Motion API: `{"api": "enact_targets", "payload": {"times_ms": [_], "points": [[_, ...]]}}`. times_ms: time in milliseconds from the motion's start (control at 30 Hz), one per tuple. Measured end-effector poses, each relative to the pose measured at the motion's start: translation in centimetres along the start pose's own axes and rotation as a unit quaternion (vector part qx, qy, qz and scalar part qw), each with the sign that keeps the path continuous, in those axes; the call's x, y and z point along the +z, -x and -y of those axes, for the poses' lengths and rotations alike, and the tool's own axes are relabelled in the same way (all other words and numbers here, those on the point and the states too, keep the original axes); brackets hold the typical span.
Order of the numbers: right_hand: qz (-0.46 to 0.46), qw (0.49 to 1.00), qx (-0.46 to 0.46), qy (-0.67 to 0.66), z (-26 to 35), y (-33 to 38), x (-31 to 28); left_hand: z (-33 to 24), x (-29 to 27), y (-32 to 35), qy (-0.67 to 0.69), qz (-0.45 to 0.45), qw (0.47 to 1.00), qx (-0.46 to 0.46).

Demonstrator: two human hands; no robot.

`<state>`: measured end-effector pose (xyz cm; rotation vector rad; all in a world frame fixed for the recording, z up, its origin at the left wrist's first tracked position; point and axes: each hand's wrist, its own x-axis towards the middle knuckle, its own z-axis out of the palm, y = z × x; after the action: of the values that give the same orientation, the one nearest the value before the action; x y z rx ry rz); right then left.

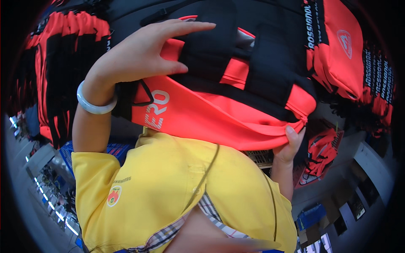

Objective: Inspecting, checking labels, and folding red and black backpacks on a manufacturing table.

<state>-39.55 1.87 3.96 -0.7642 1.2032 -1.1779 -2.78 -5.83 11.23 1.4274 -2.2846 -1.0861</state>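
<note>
A coral-red and black backpack [211, 105] lies across the dark worktop in front of me, with its black shoulder straps facing up. My right hand [291, 141] grips the gathered red fabric at the bag's near right corner, thumb on top. Over the bag's left part, my left hand [143, 52] is spread, thumb and fingers well apart, with nothing held between them. I cannot tell whether its fingertips touch the black padding. A pale bracelet [96, 104] circles my left wrist. A black strap loop [144, 95] shows at the bag's left side.
Stacked red and black bags [52, 71] stand at the left. More bags [344, 46] are piled at the far right. A loose black strap [162, 14] lies on the dark worktop [274, 10] behind the backpack. Lower right, red pieces [322, 152] sit in a container.
</note>
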Motion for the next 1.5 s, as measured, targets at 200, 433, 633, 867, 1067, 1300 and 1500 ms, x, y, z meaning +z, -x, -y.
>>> {"api": "enact_targets", "payload": {"times_ms": [200, 433, 633, 867, 1067, 1300, 1500], "points": [[0.018, 1.0, -0.02, 0.014, 0.4, -1.1, 1.2, -0.3, 0.0, 3.5, -0.071, 0.034, 0.993, -0.092], [0.06, 0.997, 0.009, 0.038, 0.7, -3.8, -0.2, -0.7, 1.5, 3.5, 0.008, 0.059, 0.988, -0.145], [0.098, 0.994, -0.013, 0.042, 0.5, -5.6, -0.5, -0.1, 1.7, 5.1, 0.034, 0.013, 0.989, -0.143], [0.087, 0.994, -0.031, 0.066, 0.9, -6.9, -0.2, 3.1, -1.2, 5.8, 0.368, -0.094, 0.91, -0.166], [0.093, 0.995, -0.013, 0.031, 1.0, -8.0, 2.4, 5.5, -4.5, -2.7, -0.007, -0.109, 0.993, 0.033], [0.162, 0.986, -0.011, 0.029, 1.1, -8.4, 2.0, 9.9, 1.0, -8.3, -0.314, 0.014, 0.949, 0.029], [0.232, 0.932, 0.019, 0.276, 5.2, -12.5, 2.9, 7.5, -5.5, -8.3, -0.295, -0.086, 0.9, 0.309]]}}
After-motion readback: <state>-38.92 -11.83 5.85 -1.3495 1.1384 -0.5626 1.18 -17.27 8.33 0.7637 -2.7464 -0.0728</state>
